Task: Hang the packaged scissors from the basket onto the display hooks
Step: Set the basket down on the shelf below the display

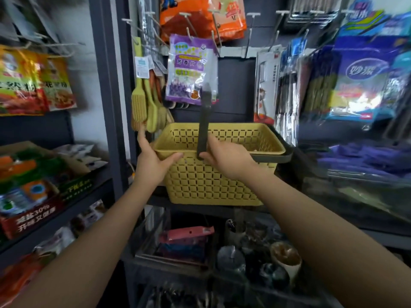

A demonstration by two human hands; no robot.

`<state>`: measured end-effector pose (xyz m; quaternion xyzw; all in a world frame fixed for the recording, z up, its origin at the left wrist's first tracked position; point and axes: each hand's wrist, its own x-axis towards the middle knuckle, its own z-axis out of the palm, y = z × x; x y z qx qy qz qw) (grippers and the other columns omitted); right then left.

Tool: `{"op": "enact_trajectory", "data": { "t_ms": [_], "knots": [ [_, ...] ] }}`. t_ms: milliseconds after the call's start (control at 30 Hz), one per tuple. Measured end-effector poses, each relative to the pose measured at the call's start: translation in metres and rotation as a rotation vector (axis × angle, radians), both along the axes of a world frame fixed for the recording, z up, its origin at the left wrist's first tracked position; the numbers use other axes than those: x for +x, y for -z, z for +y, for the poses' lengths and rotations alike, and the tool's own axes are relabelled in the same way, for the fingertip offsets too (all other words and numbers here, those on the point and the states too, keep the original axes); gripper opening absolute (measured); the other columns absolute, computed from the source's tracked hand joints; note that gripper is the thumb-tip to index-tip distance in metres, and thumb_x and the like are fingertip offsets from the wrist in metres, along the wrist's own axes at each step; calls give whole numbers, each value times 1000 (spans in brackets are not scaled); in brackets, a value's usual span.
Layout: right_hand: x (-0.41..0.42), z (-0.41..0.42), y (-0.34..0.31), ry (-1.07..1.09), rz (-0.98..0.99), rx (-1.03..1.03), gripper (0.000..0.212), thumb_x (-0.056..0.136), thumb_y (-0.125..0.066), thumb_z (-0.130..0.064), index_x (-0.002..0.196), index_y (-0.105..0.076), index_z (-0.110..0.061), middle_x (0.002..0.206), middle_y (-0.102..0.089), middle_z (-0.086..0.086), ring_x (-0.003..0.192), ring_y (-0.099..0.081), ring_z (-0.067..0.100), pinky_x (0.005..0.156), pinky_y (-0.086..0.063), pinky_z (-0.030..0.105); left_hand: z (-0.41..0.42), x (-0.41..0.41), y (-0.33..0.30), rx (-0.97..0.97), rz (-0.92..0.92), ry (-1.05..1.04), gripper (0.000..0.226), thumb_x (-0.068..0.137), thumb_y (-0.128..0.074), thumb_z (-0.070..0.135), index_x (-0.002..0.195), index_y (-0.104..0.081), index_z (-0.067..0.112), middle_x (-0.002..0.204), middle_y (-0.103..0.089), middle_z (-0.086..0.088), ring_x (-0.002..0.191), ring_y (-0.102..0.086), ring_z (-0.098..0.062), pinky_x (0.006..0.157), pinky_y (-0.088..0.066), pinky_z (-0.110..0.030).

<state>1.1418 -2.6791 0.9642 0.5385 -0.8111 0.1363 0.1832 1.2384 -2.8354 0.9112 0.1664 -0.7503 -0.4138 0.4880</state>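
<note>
A yellow perforated basket (213, 183) stands on a dark shelf in front of me. Its dark grey handle (203, 127) is raised upright. My right hand (224, 157) grips the base of that handle at the near rim. My left hand (153, 160) holds the basket's left corner, thumb on the front wall. The basket's contents are hidden from this angle. Bare display hooks (250, 30) stick out of the dark panel above. Red-and-white carded packs (265, 85), possibly scissors, hang to the basket's right.
A purple sachet pack (191, 70) and orange packs (200, 18) hang above the basket. Yellow brushes (142, 105) hang at its left. Blue packaged goods (360, 78) fill the right. Food packets and cartons sit on left shelves; clear bins stand below.
</note>
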Motion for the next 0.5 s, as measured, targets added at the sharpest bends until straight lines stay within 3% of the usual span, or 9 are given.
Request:
{"op": "enact_trajectory", "data": {
  "t_ms": [33, 100, 167, 267, 300, 367, 433, 500],
  "knots": [
    [2, -3, 0, -8, 30, 30, 42, 97, -40, -35, 132, -32, -15, 92, -63, 2, 86, -64, 27, 67, -48, 37, -5, 3, 1, -19, -21, -31, 117, 65, -77, 36, 143, 9, 21, 135, -46, -14, 121, -48, -26, 101, -39, -46],
    [5, -9, -1, -43, 79, 70, 49, 98, -38, -31, 141, -20, -17, 89, -61, 1, 81, -63, 26, 63, -46, 35, -8, 8, -4, -176, -68, -207, 127, 59, -78, 44, 143, 14, 17, 150, -18, -21, 138, -22, -31, 112, -23, -49],
    [5, -16, -1, -65, 179, 150, 52, 99, -36, -22, 146, -13, -23, 96, -60, 0, 79, -61, 25, 62, -48, 36, -8, 11, -16, -559, -126, -410, 126, 57, -80, 44, 143, 7, 14, 152, 1, -24, 141, -1, -34, 114, -3, -46],
    [4, -21, 3, -62, 405, 273, 64, 95, -38, -11, 147, -9, -31, 119, -58, 13, 92, -63, 32, 68, -52, 40, -13, 10, -36, -1279, -302, -403, 109, 59, -80, 39, 143, -14, 17, 153, -5, -16, 140, 2, -28, 113, 10, -42],
    [3, -19, 4, -78, 417, 261, 63, 95, -40, -12, 147, -11, -32, 121, -58, 12, 94, -63, 32, 70, -53, 40, -13, 9, -39, -1395, -389, -346, 97, 62, -78, 37, 140, -26, 13, 152, -17, -16, 140, -6, -28, 115, 5, -46],
    [1, -10, 3, -147, 272, 209, 51, 97, -41, -22, 144, -26, -32, 120, -61, 7, 94, -61, 25, 74, -51, 36, -14, 7, -38, -1382, -578, -190, 66, 71, -72, 35, 128, -47, 13, 139, -46, -12, 133, -35, -29, 111, -25, -51],
    [-3, 5, -3, -239, 0, 244, 33, 97, -42, -27, 130, -51, -26, 107, -65, 1, 85, -56, 15, 78, -44, 29, -13, 10, -26, -1243, -686, -26, 45, 80, -62, 37, 119, -52, 18, 114, -64, -5, 103, -61, -23, 82, -53, -41],
    [-8, 20, -18, -247, -212, 315, 24, 97, -41, -28, 104, -63, -23, 95, -64, -5, 82, -54, 10, 81, -40, 29, -14, 13, -12, -1280, -570, -7, 29, 77, -64, 36, 99, -57, 17, 85, -72, -1, 68, -67, -18, 49, -53, -30]
  ]
}}
